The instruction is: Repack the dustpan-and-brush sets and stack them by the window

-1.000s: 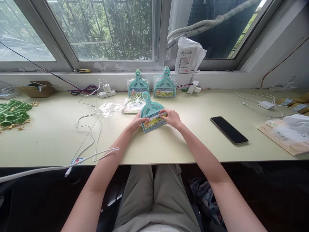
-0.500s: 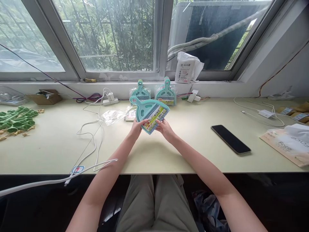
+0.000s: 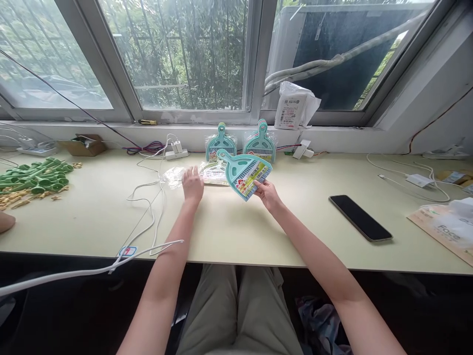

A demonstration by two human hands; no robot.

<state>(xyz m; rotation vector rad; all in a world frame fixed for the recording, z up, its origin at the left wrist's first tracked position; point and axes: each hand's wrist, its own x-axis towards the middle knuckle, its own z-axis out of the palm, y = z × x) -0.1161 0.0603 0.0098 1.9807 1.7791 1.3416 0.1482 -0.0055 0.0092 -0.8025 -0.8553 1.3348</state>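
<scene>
Observation: half a second ago both hands gripped the teal plastic mini dustpan-and-brush set with a printed paper label (image 3: 244, 174); the left hand (image 3: 192, 183) has since let go and moved left. The set is now carried by the right hand (image 3: 267, 193) alone, pinched at its lower right corner between thumb and fingers, lifted clear of the pale green tabletop (image 3: 236, 231) and tilted with its handle pointing up and left.

Left hand: fingers spread flat and holding nothing, resting on or just above the crumpled clear plastic bag (image 3: 173, 176) that lies left of centre on the table; contact cannot be confirmed. Just right of it lies a flat bagged set (image 3: 215, 173), partly hidden behind the held one.

Far side, against the window ledge: two further bagged teal sets (image 3: 220, 142) and (image 3: 259, 142) stand upright, side by side.

Judgement: the handover to one hand frees the other for the loose bag; the work has shifted from handling the set to fetching its wrapping.

Also present: black smartphone (image 3: 360, 224) to the right, white cables (image 3: 148, 217) to the left, green plastic pieces (image 3: 35, 176) far left
</scene>
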